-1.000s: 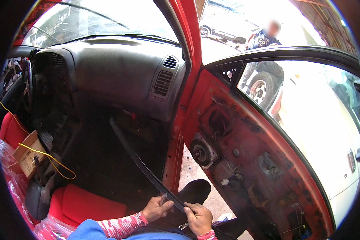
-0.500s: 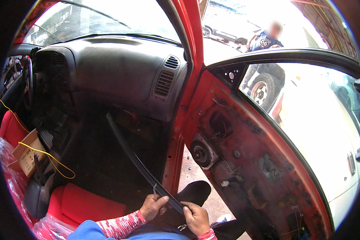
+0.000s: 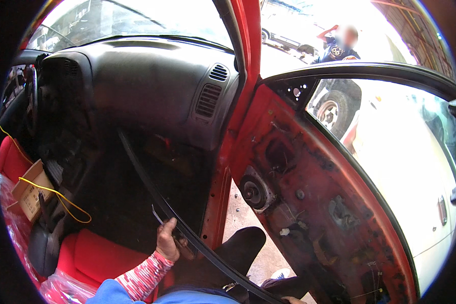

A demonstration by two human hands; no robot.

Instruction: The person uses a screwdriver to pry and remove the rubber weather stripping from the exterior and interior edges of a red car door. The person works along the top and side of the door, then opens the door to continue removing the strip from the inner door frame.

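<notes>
A long, narrow black trim strip point(image 3: 200, 247) curves from the dark footwell down across my lap to the lower edge. My left hand point(image 3: 168, 242) is closed at its middle, the thumb against its side and the fingers partly hidden beneath. Out of that same hand juts a thin metal tool point(image 3: 157, 215), its tip toward the dashboard; the rest of it is hidden in my grip. Only a few fingers of my right hand point(image 3: 293, 300) show at the lower edge, closed at the strip's near end.
On my right stands the open red door point(image 3: 309, 192), stripped of its panel, with a round speaker point(image 3: 254, 192). Ahead is the black dashboard point(image 3: 147, 91). A red seat point(image 3: 99, 253), an open cardboard box point(image 3: 33, 190) and a yellow cable point(image 3: 61, 195) lie left. A person point(image 3: 337, 49) is outside.
My left hand has slid up and left along the strip with the tool. My right hand has moved down and right, mostly out of view. The person outside has raised an arm.
</notes>
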